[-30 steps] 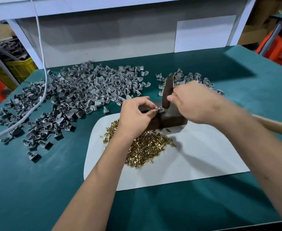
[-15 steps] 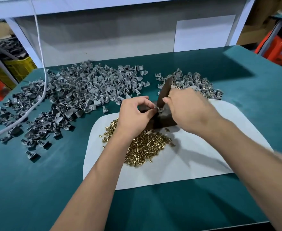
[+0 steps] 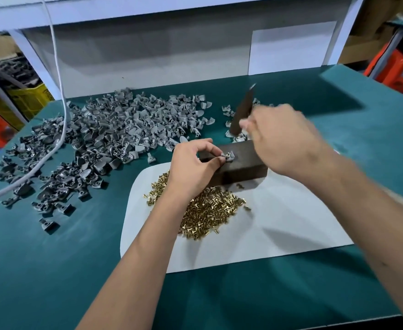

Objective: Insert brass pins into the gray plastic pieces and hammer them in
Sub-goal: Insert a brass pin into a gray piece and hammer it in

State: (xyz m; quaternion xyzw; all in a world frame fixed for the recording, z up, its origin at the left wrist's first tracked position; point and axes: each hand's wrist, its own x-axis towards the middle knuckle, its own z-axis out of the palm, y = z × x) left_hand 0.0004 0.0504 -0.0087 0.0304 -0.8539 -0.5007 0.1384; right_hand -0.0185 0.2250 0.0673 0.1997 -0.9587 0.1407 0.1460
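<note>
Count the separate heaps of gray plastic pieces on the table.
2: a large heap spread left of the dark block, and a smaller heap behind it, partly hidden by the right hand.

No readable text, label, brand, number or sign shows on anything here.

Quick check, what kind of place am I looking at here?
Likely a small factory assembly bench: a large heap of gray plastic pieces on a green-covered table, a pile of brass pins on white sheet, storage crates behind.
</note>
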